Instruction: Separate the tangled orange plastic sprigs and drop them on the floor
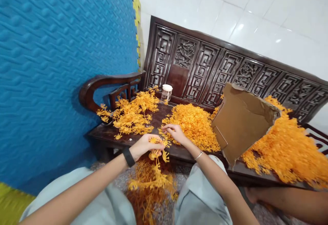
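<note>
My left hand (pixel 150 146), below a black wristband, is closed on a strand of orange artificial flowers (pixel 160 177). The strand hangs down between my knees, with several flower heads showing around the fingers. To its right, my right hand (pixel 175 133) reaches to the left edge of a heap of loose orange flower pieces (pixel 193 124). Its fingers are drawn together there; whatever they pinch is too small to make out. Left of both hands, a bunch of joined orange flowers (pixel 135 112) lies on the dark wooden bench (pixel 160 114).
A clear bottle with a white lid (pixel 167 93) stands by the carved backrest (pixel 176 78). An opened cardboard box (pixel 243 119) leans among more orange flowers (pixel 294 149) at right. Blue foam matting (pixel 64 47) rises at left. Another person's limb (pixel 287 202) shows at lower right.
</note>
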### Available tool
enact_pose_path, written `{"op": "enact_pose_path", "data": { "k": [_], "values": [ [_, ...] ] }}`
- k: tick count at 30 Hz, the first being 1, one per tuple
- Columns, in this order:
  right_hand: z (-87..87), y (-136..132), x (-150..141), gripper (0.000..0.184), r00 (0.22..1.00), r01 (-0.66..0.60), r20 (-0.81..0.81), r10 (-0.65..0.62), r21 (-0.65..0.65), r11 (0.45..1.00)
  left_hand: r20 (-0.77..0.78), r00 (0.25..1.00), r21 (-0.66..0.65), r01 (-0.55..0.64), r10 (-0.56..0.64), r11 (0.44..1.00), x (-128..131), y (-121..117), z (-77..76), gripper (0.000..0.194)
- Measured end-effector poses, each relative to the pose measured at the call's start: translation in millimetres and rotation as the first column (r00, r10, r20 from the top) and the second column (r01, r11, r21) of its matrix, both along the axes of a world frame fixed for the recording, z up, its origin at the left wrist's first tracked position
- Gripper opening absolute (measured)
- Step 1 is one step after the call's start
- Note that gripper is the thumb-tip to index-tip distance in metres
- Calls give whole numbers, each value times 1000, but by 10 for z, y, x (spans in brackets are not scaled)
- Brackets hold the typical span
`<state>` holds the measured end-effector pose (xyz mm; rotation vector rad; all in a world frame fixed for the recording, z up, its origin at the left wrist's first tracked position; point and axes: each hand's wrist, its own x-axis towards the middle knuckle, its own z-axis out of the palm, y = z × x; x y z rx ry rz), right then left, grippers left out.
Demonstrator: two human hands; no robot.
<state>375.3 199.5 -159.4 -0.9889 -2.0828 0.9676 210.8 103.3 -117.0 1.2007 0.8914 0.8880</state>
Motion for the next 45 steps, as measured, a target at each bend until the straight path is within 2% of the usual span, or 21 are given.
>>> {"op": "enact_pose_path", "data": {
  "k": [2, 5, 7, 9, 11, 16, 20, 24, 28, 32, 36, 38, 39, 41, 43, 45],
  "values": [
    [-11, -86, 50, 27, 998, -33, -58, 25, -142, 989, -4, 998, 10, -60, 60, 998, 31, 114, -116, 18],
    [-5, -163, 136, 36, 993, -73, -110, 35, -368, 927, -17, 987, 34, -159, 160, 987, 127, 303, -272, 19],
    [13, -165, 182, 49, 989, -96, -140, 40, -417, 904, -19, 977, 62, -212, 213, 975, 197, 419, -364, 20],
    [33, -140, 215, 49, 988, -103, -149, 51, -363, 926, -10, 968, 86, -249, 251, 965, 244, 505, -441, 22],
    [52, -114, 242, 42, 990, -80, -134, 44, -280, 957, 5, 962, 96, -270, 271, 958, 256, 551, -498, 25],
    [94, -118, 315, 27, 990, -92, -125, 70, -178, 980, 55, 970, 79, -239, 235, 968, 187, 537, -560, 31],
    [89, -140, 339, 13, 996, -77, 37, 76, 10, 997, 100, 977, 52, -196, 190, 979, 131, 472, -556, 18],
    [41, -145, 320, 3, 980, -125, 179, 91, 184, 975, 126, 986, 15, -112, 109, 994, 140, 375, -554, 21],
    [25, -165, 286, 7, 950, -186, 297, 98, 285, 940, 128, 989, -17, -75, 76, 997, 184, 327, -622, 27],
    [28, -184, 147, 12, 946, -88, 320, -54, 412, 907, 169, 975, -21, -142, 144, 990, 241, 386, -647, 33],
    [77, -112, 43, 15, 950, 74, 220, -219, 526, 848, 219, 954, 24, -215, 205, 976, 279, 438, -550, 33],
    [189, -28, 176, 17, 937, 246, 85, -340, 532, 810, 218, 948, 51, -247, 231, 968, 255, 405, -517, 36],
    [272, 17, 302, 17, 907, 366, -17, -421, 525, 768, 206, 948, 62, -259, 242, 964, 231, 374, -518, 39],
    [461, 90, 632, 18, 737, 669, -287, -612, 442, 598, 160, 954, 77, -267, 253, 961, 177, 307, -559, 43],
    [616, 126, 959, 14, 649, 761, -475, -595, 428, 488, 97, 965, 78, -250, 242, 965, 147, 273, -637, 43],
    [674, 138, 1184, 15, 581, 814, -604, -545, 438, 382, 48, 973, 76, -229, 225, 971, 159, 296, -727, 40]
  ]
}}
